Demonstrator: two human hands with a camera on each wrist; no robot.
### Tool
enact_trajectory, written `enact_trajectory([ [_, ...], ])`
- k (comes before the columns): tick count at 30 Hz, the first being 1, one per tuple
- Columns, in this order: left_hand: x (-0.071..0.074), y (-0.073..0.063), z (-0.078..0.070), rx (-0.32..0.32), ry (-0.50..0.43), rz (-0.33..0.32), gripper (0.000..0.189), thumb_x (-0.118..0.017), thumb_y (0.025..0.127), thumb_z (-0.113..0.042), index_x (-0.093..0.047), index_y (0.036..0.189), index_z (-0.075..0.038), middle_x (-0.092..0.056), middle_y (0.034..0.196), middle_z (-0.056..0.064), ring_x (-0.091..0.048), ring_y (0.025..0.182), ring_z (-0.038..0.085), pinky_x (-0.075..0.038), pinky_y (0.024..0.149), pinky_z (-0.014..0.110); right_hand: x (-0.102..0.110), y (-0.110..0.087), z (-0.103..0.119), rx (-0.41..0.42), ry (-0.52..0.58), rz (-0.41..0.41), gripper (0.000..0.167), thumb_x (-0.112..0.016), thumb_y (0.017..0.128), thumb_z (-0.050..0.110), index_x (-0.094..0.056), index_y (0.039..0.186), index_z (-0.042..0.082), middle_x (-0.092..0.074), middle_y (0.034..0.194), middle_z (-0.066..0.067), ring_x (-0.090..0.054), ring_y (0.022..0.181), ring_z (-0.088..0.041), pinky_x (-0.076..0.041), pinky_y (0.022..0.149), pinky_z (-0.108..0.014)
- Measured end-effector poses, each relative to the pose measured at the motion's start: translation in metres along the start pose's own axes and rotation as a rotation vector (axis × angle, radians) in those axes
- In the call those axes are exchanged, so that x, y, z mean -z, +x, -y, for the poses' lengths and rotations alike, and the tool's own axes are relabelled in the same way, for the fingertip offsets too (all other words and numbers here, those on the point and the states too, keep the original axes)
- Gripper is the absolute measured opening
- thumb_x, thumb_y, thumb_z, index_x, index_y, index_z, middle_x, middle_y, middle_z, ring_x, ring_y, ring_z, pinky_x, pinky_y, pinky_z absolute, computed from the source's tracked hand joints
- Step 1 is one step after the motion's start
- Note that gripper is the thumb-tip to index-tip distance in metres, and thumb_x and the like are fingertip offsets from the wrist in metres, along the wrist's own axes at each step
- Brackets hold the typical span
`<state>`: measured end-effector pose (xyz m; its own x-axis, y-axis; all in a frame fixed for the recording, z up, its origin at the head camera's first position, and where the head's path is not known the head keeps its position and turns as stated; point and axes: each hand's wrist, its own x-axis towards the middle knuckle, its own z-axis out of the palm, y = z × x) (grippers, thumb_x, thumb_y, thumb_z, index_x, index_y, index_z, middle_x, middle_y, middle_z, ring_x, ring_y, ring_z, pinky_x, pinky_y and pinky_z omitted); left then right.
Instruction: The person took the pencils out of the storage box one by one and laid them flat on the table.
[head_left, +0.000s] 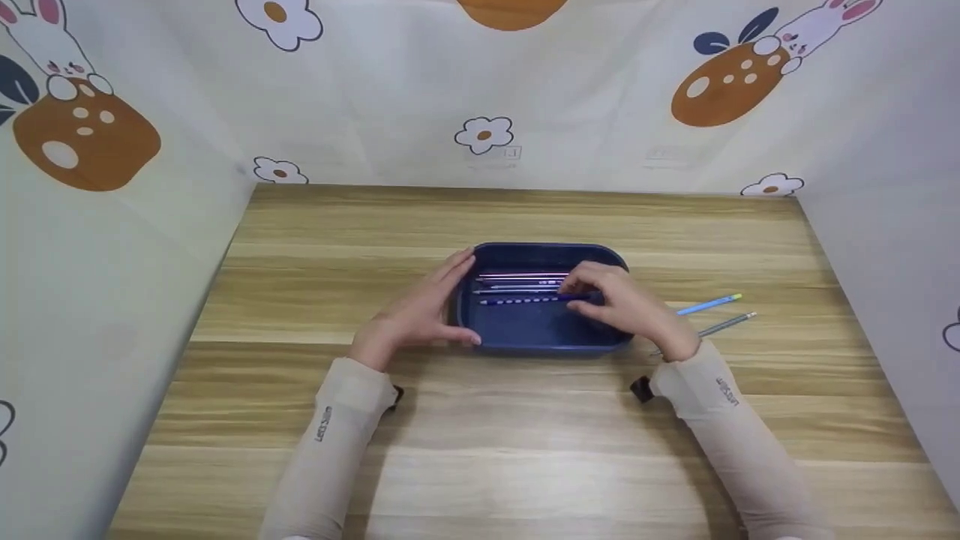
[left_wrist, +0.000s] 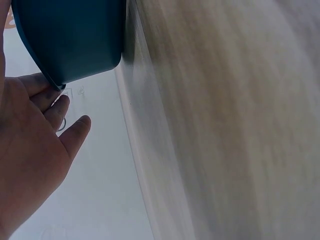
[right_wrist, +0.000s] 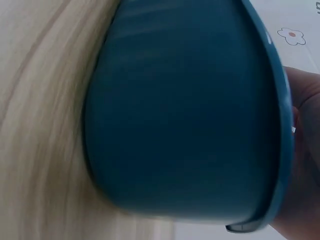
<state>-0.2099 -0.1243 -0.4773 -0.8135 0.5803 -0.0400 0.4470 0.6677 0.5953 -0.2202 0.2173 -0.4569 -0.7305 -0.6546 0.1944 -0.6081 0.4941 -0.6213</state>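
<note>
A dark blue rectangular bin (head_left: 551,349) sits on the table, its outer wall filling much of both wrist views. My left hand (head_left: 420,307) spans the bin's left end, fingers straight along the rim and thumb at the near corner. Inside lie several pencils (head_left: 517,277), roughly side by side toward the far wall. Reaching over the right end, my right hand (head_left: 619,300) has thumb and curled fingers about the right end of a dark purple pencil with white spots (head_left: 517,301). The right fingertips are hidden behind the bin wall in the right wrist view.
Right of the bin, partly under my right wrist, a blue pencil with a yellow-green end (head_left: 709,304) and a grey-green pencil (head_left: 727,324) lie on the wooden table (head_left: 510,450). Patterned cloth walls (head_left: 390,97) enclose the back and both sides.
</note>
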Motion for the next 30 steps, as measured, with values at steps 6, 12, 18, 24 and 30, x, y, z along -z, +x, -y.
enact_trajectory([
  [6,-0.001,0.0,0.0,0.013,0.01,0.0,0.128,-0.079,0.067,-0.069,-0.011,0.162,-0.018,-0.004,0.17,-0.003,-0.007,0.157,0.021,-0.016,0.128,0.043,-0.006,0.005,-0.003,-0.036,-0.026,0.005,0.017,-0.074,0.089,0.01,-0.07,0.105,0.007,-0.07,0.103,-0.005,-0.065,0.095,-0.021,-0.057,0.087,-0.042],
  [12,-0.001,0.0,0.0,0.026,0.003,0.005,0.129,-0.078,0.066,-0.071,-0.009,0.162,-0.019,-0.003,0.17,-0.002,-0.006,0.157,0.021,-0.016,0.128,0.043,-0.013,0.01,-0.006,-0.05,-0.036,0.006,0.016,-0.074,0.088,0.01,-0.07,0.104,0.006,-0.07,0.102,-0.007,-0.066,0.094,-0.021,-0.057,0.087,-0.039],
  [18,0.0,0.0,-0.001,0.014,0.01,-0.003,0.129,-0.079,0.066,-0.069,-0.01,0.162,-0.017,-0.004,0.17,-0.001,-0.007,0.157,0.022,-0.016,0.128,0.043,-0.017,0.014,-0.005,-0.08,-0.031,0.0,0.016,-0.074,0.088,0.009,-0.07,0.104,0.006,-0.071,0.103,-0.007,-0.067,0.095,-0.02,-0.058,0.087,-0.038],
  [24,0.0,0.001,-0.002,0.008,0.014,-0.004,0.128,-0.081,0.066,-0.067,-0.012,0.162,-0.016,-0.004,0.17,-0.003,-0.008,0.157,0.021,-0.016,0.128,0.042,-0.022,0.018,-0.006,-0.097,-0.034,0.025,0.018,-0.073,0.088,0.007,-0.07,0.106,0.005,-0.07,0.103,-0.008,-0.067,0.094,-0.021,-0.058,0.085,-0.038],
  [30,-0.001,0.0,-0.001,0.014,0.017,-0.009,0.128,-0.083,0.067,-0.064,-0.012,0.162,-0.016,-0.005,0.17,-0.003,-0.008,0.157,0.021,-0.016,0.128,0.042,-0.027,0.024,-0.008,-0.108,-0.049,0.074,0.02,-0.071,0.088,0.006,-0.069,0.108,0.004,-0.069,0.105,-0.01,-0.067,0.096,-0.023,-0.058,0.087,-0.04],
])
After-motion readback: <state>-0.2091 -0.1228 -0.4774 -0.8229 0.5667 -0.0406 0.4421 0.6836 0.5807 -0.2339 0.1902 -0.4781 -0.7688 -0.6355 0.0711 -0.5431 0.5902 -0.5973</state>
